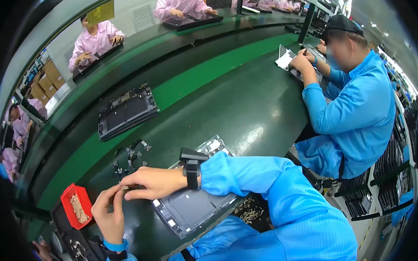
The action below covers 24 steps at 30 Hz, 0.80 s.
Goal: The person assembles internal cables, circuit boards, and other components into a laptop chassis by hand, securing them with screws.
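My left hand [110,214] and my right hand [153,183] meet at the fingertips above the near left part of the green table [186,113]. Both are closed in a pinch. Whatever sits between the fingertips is too small to make out. Under my right wrist lies a grey tablet-like housing [194,212], partly covered by my hand and sleeve. Beyond my right hand is a cluster of small dark parts with cables [130,156]. Close to my left hand stands a red bin [66,195] holding small beige pieces [79,209].
A stack of dark device housings [128,110] lies farther back on a bright green strip. At the near left is a black tray [61,217] with small parts. A co-worker in blue [353,98] handles a device at the right. Several people in pink work across the table.
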Each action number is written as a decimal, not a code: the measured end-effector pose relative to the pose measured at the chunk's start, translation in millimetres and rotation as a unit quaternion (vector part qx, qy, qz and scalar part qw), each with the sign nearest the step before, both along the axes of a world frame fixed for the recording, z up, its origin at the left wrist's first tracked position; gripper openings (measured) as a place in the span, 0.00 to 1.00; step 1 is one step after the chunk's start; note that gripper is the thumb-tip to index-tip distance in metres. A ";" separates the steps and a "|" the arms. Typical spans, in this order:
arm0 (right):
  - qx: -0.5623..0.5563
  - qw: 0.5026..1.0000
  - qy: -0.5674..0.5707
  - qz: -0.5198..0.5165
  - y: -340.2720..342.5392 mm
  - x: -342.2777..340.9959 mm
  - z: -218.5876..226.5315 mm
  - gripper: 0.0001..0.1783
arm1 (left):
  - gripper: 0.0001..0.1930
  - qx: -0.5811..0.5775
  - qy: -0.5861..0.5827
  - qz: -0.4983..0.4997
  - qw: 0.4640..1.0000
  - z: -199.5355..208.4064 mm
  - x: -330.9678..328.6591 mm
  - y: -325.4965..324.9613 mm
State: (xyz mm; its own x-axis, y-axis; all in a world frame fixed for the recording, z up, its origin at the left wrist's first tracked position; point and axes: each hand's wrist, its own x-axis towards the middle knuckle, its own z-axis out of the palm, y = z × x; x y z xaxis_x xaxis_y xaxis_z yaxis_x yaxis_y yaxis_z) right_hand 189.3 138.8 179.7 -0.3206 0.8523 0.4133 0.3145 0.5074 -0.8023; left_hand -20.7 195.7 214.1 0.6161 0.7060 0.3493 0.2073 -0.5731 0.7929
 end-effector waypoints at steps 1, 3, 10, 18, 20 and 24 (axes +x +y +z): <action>-0.018 0.998 0.054 0.000 -0.4 -1.3 -5.3 0.18 | 0.06 -0.002 -0.003 -0.003 1.000 -9.9 5.8 2.7; -0.040 0.993 0.106 -0.006 -1.9 1.0 -8.5 0.17 | 0.09 -0.045 -0.065 -0.003 0.997 -25.5 12.9 7.2; -0.079 0.984 0.153 -0.051 -3.7 8.8 -8.2 0.19 | 0.16 -0.143 -0.197 0.084 0.966 -61.1 22.5 21.7; -0.055 0.978 0.195 -0.045 -3.0 7.4 -8.3 0.18 | 0.13 -0.144 -0.172 0.121 0.967 -77.3 15.0 18.9; -0.064 0.984 0.163 -0.020 -2.1 10.1 -9.4 0.19 | 0.16 -0.142 -0.163 0.105 0.971 -79.7 14.2 19.2; -0.054 0.987 0.154 -0.012 -0.7 10.7 -12.2 0.19 | 0.16 -0.149 -0.156 0.105 0.971 -77.0 14.0 18.9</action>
